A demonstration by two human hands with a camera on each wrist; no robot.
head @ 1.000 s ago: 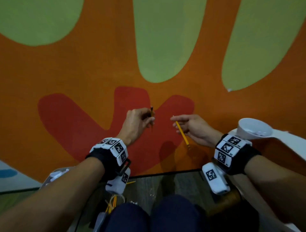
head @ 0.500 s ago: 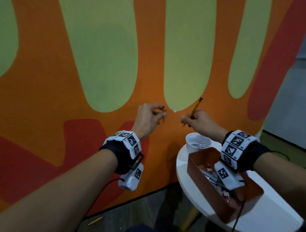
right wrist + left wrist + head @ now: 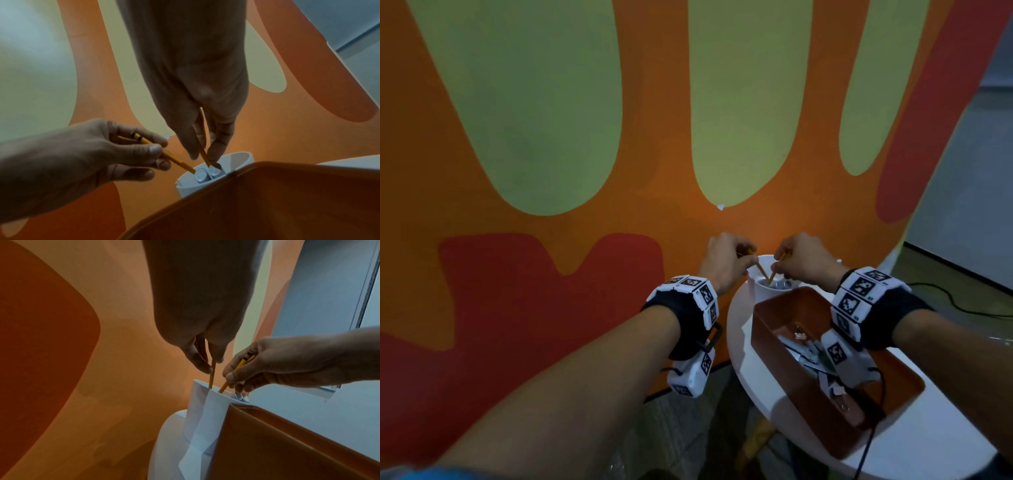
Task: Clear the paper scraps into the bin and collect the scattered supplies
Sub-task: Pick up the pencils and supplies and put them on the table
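Note:
A white cup (image 3: 768, 291) stands at the far edge of a round white table (image 3: 914, 442). Each hand pinches a yellow pencil and holds it point-down over the cup. My left hand (image 3: 748, 255) holds the left pencil (image 3: 761, 270), whose lower end is inside the rim. My right hand (image 3: 780, 260) holds the right pencil (image 3: 774, 274), also dipping into the cup. In the left wrist view the left hand (image 3: 213, 365) grips its pencil (image 3: 211, 376) above the cup (image 3: 201, 410). The right wrist view shows the right hand (image 3: 203, 158) over two grey cylinders (image 3: 202, 175) in the cup (image 3: 238, 160).
An orange tray (image 3: 767, 329) with grey and white supplies sits on the table just behind the cup, under my right wrist. A painted orange, green and red wall (image 3: 551, 137) stands close behind. A small white scrap (image 3: 720, 207) sticks to it. A black cable (image 3: 962, 308) runs over the floor at right.
Both hands have dropped from in front of the wall down to the cup. The pencils, held up in the air before, now point down with their tips inside it.

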